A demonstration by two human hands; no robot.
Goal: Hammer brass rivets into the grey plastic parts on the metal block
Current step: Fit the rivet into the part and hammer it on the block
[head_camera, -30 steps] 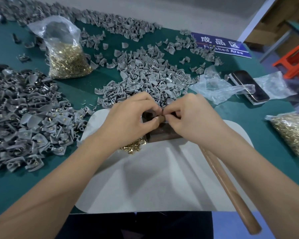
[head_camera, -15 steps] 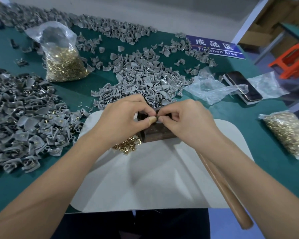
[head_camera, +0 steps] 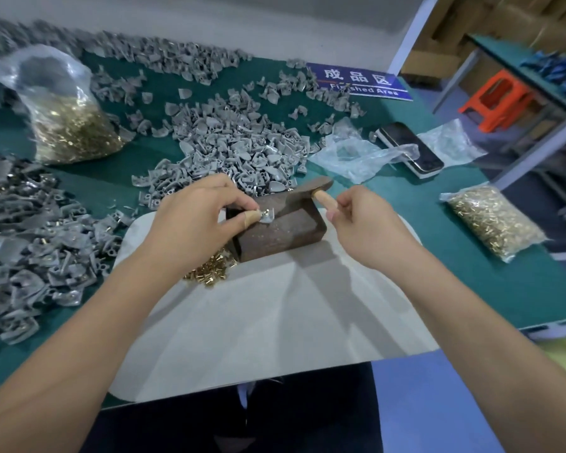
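A dark rusty metal block (head_camera: 285, 232) sits on a white mat (head_camera: 275, 322). My left hand (head_camera: 193, 223) pinches a small grey plastic part (head_camera: 266, 216) flat on the block's left top, with a brass rivet standing in it. My right hand (head_camera: 370, 223) grips the wooden handle of a hammer (head_camera: 311, 188). The hammer's dark head hovers over the block's far edge, right of the part. Loose brass rivets (head_camera: 209, 269) lie in a small heap by my left wrist.
A heap of grey parts (head_camera: 236, 148) lies behind the block and another heap (head_camera: 30, 250) at left. Bags of rivets (head_camera: 69, 125) (head_camera: 494, 220) stand at left and right. A phone (head_camera: 412, 148), crumpled plastic bags (head_camera: 356, 155) and a blue sign (head_camera: 356, 81) lie at back right.
My right hand left the part, took the hammer that lay on the mat and lifted its head over the block. My left hand still holds the part on the block.
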